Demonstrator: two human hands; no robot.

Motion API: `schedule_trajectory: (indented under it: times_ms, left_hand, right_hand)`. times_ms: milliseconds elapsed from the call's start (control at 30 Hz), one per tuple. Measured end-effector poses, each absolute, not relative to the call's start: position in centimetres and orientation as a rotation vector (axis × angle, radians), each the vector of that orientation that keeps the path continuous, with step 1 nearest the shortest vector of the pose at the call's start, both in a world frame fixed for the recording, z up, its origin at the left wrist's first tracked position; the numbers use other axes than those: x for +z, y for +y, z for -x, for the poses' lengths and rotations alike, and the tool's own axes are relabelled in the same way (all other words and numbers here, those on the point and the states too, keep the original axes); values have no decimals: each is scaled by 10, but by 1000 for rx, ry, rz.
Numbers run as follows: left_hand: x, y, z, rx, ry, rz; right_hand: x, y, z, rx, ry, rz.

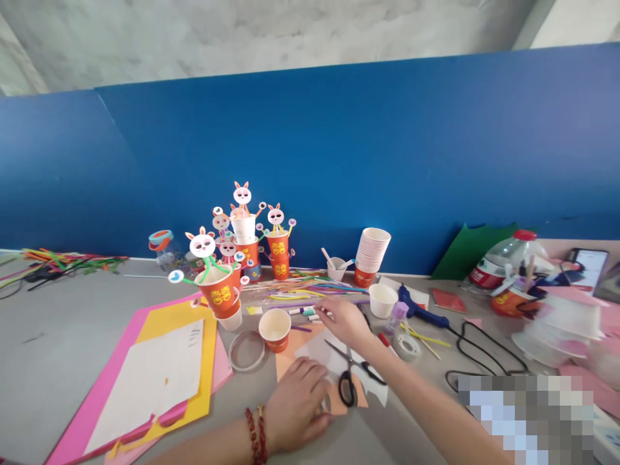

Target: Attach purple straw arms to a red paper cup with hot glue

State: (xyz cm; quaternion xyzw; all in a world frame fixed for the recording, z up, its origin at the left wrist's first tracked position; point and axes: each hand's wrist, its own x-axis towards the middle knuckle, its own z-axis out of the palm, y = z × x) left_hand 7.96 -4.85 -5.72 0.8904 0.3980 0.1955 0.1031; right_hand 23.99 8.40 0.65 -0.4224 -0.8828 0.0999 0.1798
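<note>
My left hand (296, 403), with red bead bracelets on the wrist, lies palm down with curled fingers on orange and white paper (317, 352) near the table's front edge. My right hand (345, 321) reaches forward over the paper, its fingers closed on markers (306, 312) that lie by a bundle of coloured pipe cleaners (310, 290). Black-handled scissors (349, 378) rest open on the paper between both hands. An orange paper cup (274, 329) stands just left of my right hand.
Orange cups with paper rabbit figures (232, 252) stand at the back. A stack of cups (371, 256), a white cup (382, 300), tape rolls (407, 345), a blue glue gun (421, 313) with black cable, pink, yellow and white sheets (159, 374), a bottle (504, 261) and a phone (588, 268) surround the hands.
</note>
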Motion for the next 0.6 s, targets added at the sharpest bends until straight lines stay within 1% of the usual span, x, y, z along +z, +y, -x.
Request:
schedule_trajectory:
  times_ms: [100,200,367,600]
  left_hand:
    - [-56,-51,-78,630,1107,-2683]
    - [-54,-51,-73,678,1066,-2749]
    - [-52,-47,-70,687,1067,-2806]
    - [-59,-41,-73,743,979,-2901]
  right_hand:
    - [8,129,-204,229,-2591,1228]
    - [-2,153,-176,175,-2707,1238]
    - [-15,161,-167,66,-2841,1298]
    - [-8,169,-163,-5,-2994,1366]
